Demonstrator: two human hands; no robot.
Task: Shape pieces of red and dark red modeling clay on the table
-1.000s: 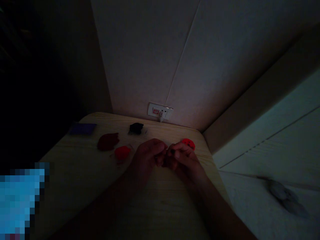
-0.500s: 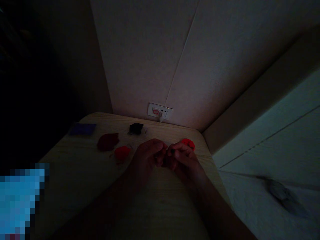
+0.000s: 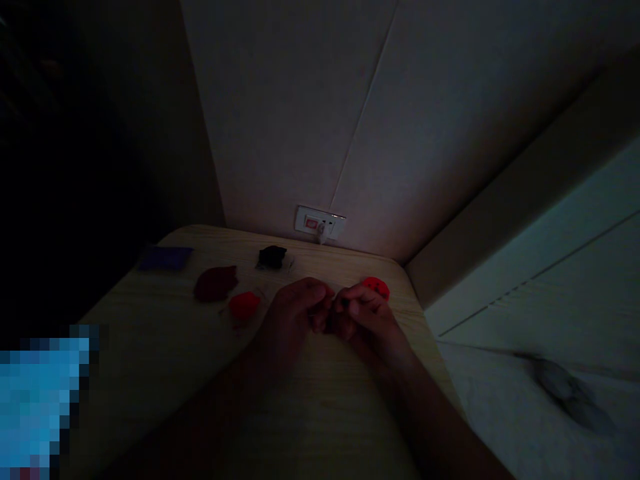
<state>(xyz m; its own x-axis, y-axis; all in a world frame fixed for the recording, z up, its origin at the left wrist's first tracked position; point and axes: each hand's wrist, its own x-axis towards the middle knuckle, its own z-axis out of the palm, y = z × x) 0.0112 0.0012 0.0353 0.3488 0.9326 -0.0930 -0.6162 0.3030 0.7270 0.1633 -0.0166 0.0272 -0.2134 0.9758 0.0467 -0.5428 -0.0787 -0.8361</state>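
Note:
The room is very dim. My left hand (image 3: 295, 310) and my right hand (image 3: 363, 315) meet over a light wooden table (image 3: 320, 407), fingers curled and pinched together at the fingertips. What they pinch is too small and dark to name. A bright red piece (image 3: 244, 305) lies just left of my left hand. A red round thing with dark spots (image 3: 376, 287) sits right behind my right hand.
A dark red piece (image 3: 216, 282), a black piece (image 3: 273, 257) and a purple flat thing (image 3: 165, 257) lie on the far part of the table. A wall socket (image 3: 320, 221) sits behind. A bed (image 3: 540, 373) lies to the right.

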